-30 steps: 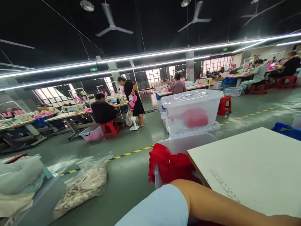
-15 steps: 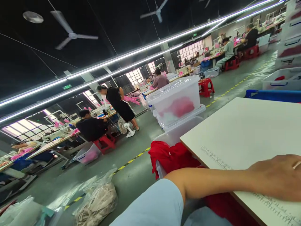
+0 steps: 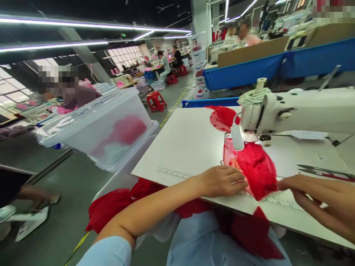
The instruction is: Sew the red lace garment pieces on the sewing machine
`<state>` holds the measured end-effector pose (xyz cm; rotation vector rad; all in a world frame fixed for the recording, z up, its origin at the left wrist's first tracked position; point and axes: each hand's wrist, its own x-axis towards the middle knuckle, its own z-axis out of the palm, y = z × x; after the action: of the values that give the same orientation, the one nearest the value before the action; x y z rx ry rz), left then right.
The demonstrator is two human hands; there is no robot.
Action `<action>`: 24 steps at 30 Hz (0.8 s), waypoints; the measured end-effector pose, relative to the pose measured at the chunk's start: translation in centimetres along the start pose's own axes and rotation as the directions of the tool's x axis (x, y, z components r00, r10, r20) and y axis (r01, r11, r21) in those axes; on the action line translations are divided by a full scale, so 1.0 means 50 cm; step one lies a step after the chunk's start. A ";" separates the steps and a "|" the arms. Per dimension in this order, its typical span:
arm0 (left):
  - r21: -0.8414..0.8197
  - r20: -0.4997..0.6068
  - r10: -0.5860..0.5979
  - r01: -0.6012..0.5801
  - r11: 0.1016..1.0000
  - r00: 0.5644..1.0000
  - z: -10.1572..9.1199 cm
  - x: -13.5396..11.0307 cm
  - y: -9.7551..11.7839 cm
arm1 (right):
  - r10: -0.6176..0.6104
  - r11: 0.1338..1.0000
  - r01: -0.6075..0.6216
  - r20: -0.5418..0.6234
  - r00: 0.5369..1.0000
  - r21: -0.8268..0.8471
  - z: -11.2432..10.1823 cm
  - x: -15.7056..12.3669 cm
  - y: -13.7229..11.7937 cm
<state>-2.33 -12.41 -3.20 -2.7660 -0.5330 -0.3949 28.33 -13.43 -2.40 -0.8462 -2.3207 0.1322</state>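
You are laying left hand (image 3: 222,181) flat on tabletop (image 3: 188,144), fingers stretched out, tips touching left edge of red cloth (image 3: 256,170), gripping nothing. Your right hand (image 3: 318,195) is reaching in from right, fingers open, tips just meeting cloth's other edge. Cloth is lying bunched under sewing machine (image 3: 299,114) head, part hanging off tabletop's near edge. Likely best: smoothing bunch flat with both hands, fingertips wide of needle, minding scissors (image 3: 324,170) near right hand.

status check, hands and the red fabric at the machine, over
Left hand flat on red fabric. Right hand open at its right edge. Fabric bunched below sewing machine head. Scissors off to the side.
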 end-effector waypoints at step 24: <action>-0.496 0.213 -0.569 0.589 0.638 0.795 0.009 0.070 -0.050 | 0.115 0.981 -0.132 0.127 0.985 0.141 0.097 0.118 0.068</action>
<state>-0.10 -8.93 -1.93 -3.0529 -1.5697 -0.7353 23.79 -6.58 -3.97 -0.9282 -2.3324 0.4152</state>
